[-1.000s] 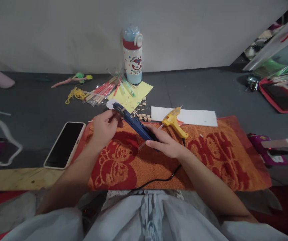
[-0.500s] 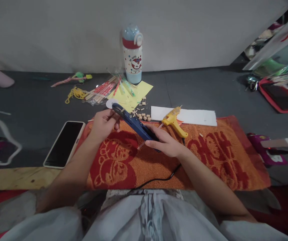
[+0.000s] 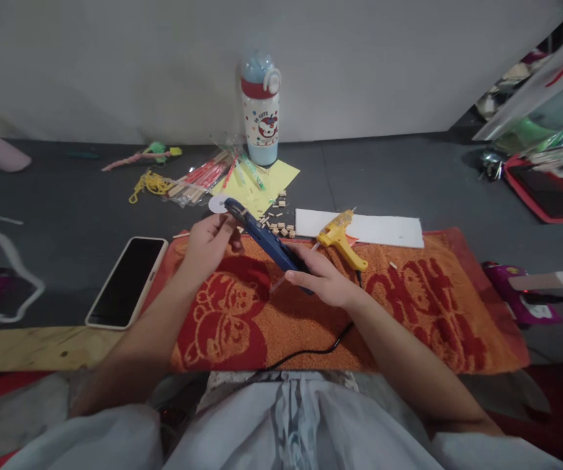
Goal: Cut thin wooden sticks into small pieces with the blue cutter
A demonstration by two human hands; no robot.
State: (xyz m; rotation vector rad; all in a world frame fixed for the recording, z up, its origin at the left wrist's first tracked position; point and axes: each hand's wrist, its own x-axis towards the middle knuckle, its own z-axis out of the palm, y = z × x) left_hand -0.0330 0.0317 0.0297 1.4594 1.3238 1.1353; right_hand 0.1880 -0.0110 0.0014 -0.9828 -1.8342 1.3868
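A long dark blue hand tool with a darker head [image 3: 272, 245] is held at a slant above the orange-and-red towel [image 3: 291, 339]. It looks like a hand cutter, though its jaws cannot be made out. My right hand [image 3: 323, 277] is wrapped round its lower end, thumb towards me. At the upper end my left hand [image 3: 210, 245] is closed, thumb and fingers pinched together by the head. What it pinches is hidden. Just beyond the tool lie several small cut wooden pieces [image 3: 281, 230]. A yellow glue gun [image 3: 337, 236] rests right of my right hand.
Behind stand a water bottle [image 3: 260, 117] and yellow paper [image 3: 281, 175], beside bagged sticks [image 3: 200, 177]. A white strip [image 3: 384, 228] lies behind the towel. Left is a phone [image 3: 127, 282]; right, a purple box [image 3: 531, 297]. The glue gun's black cord [image 3: 311, 350] crosses the towel.
My left hand has shifted slightly to the right, closer against the tool's head. The tool and my right hand have hardly moved.
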